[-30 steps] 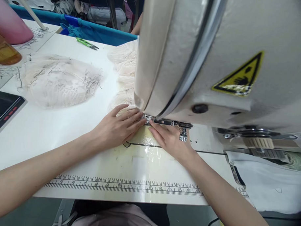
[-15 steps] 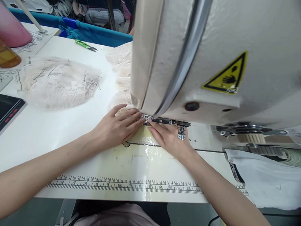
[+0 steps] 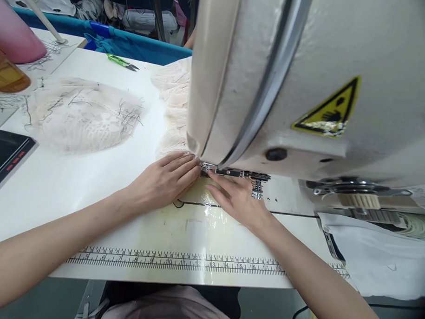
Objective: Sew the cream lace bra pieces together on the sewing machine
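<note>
My left hand lies flat on the white table, fingers stretched out and pressed on pale lace fabric at the presser foot of the sewing machine. My right hand lies flat just right of it, fingers pointing at the foot and resting on the fabric edge there. The machine head hides the needle and most of the fabric behind it.
A pile of lace pieces with loose threads lies at left. Green thread snips lie at the back. A black control panel sits at the left edge. A printed ruler runs along the table front. White cloth lies at right.
My left hand has slid slightly forward, toward the presser foot. The right hand stays almost where it was.
</note>
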`<action>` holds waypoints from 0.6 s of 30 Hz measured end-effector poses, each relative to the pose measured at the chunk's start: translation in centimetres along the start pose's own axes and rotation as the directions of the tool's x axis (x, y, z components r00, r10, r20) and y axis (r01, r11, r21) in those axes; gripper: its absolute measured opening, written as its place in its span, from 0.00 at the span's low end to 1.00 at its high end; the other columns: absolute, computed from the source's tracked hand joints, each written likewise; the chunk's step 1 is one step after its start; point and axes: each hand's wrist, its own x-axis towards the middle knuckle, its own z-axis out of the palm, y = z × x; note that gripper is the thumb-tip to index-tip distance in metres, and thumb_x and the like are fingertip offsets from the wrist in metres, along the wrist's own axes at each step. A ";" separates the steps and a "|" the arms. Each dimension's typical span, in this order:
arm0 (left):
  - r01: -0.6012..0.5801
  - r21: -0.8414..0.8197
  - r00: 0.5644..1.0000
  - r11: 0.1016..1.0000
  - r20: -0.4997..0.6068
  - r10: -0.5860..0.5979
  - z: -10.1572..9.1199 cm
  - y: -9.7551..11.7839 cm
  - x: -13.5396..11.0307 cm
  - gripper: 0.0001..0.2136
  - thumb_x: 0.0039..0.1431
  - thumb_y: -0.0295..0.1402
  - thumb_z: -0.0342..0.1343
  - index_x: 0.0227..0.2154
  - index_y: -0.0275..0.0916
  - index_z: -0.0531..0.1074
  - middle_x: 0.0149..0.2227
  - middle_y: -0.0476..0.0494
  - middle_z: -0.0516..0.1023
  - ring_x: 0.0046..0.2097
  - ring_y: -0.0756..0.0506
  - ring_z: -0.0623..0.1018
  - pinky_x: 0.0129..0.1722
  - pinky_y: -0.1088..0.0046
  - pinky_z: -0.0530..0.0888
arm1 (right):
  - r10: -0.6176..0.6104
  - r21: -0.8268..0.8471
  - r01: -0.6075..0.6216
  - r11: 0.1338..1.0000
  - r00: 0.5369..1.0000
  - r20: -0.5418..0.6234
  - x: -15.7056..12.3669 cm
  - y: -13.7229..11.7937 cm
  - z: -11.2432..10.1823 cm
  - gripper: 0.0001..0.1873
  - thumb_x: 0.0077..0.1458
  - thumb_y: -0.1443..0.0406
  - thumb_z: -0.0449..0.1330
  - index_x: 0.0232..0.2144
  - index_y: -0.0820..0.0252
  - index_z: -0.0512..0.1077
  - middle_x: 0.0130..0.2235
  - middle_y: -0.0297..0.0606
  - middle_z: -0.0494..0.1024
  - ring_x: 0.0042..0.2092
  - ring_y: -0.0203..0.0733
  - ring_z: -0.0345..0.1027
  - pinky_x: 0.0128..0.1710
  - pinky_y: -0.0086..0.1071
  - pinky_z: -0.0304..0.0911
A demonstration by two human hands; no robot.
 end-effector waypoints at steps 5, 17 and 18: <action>-0.019 -0.013 1.000 1.000 0.020 0.020 0.0 -0.1 0.1 0.11 0.67 0.27 0.49 0.48 0.34 0.73 0.50 0.41 0.79 0.53 0.41 0.78 0.57 0.61 0.72 | 0.018 0.051 -0.021 0.998 0.999 0.041 -0.3 -0.1 0.3 0.19 0.65 0.54 0.54 0.54 0.52 0.71 0.42 0.35 0.81 0.42 0.40 0.74 0.44 0.36 0.68; 0.018 -0.053 0.999 0.998 0.031 -0.017 0.0 0.0 0.2 0.12 0.67 0.29 0.50 0.49 0.33 0.74 0.49 0.39 0.80 0.53 0.40 0.78 0.57 0.58 0.73 | 0.026 -0.075 -0.017 0.997 0.993 0.117 -0.8 0.0 0.3 0.23 0.64 0.53 0.54 0.58 0.49 0.68 0.41 0.40 0.79 0.42 0.43 0.72 0.45 0.39 0.65; 0.024 -0.054 0.999 0.998 0.031 -0.022 0.0 0.0 0.2 0.12 0.67 0.29 0.50 0.48 0.33 0.74 0.49 0.39 0.80 0.53 0.40 0.78 0.57 0.58 0.73 | 0.030 -0.088 -0.019 0.996 0.992 0.125 -0.8 0.0 0.2 0.23 0.64 0.53 0.53 0.58 0.49 0.68 0.41 0.40 0.79 0.41 0.43 0.72 0.45 0.39 0.65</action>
